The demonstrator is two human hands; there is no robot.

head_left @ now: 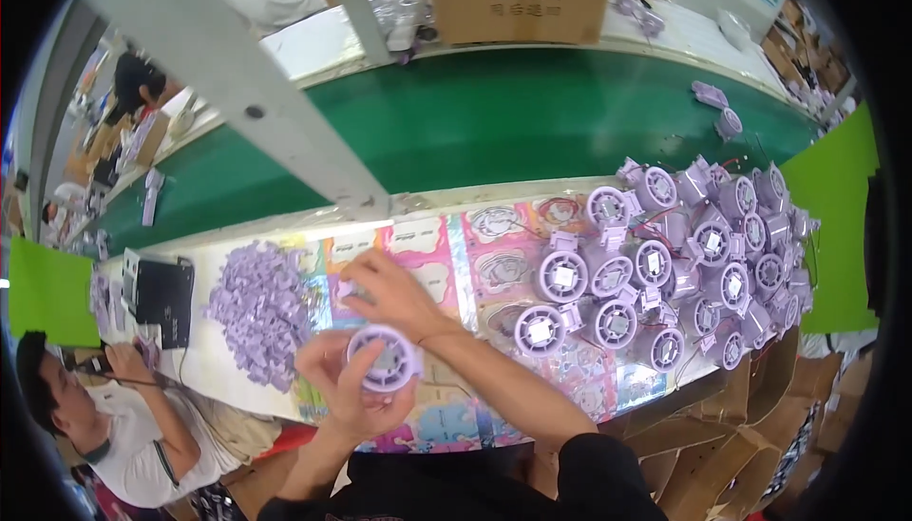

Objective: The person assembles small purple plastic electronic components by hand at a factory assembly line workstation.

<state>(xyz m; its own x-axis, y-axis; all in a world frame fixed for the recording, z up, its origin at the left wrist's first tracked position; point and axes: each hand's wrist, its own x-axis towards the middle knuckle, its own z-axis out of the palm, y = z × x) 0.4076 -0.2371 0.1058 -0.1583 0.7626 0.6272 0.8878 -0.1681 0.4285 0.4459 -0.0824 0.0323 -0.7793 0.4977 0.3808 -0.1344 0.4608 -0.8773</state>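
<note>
My left hand [344,396] is wrapped round a round purple fan housing [407,361] with a spoked ring and a pale square in its middle, facing up. Just beyond it, my right hand [397,295] pinches a small purple plastic piece [349,288] between thumb and fingers. To the left lies a heap of small purple plastic pieces [256,312]. On the right, a large pile of purple fan housings [655,265], some with thin red wires, covers the bench. Colourful printed sheets [432,279] lie flat under my hands.
A green conveyor belt [513,122] runs behind the bench, with a few purple parts on it. A grey metal post [237,94] slants across the left. Cardboard boxes [722,464] stand at the lower right. A co-worker [142,435] sits at left near a black box [161,303].
</note>
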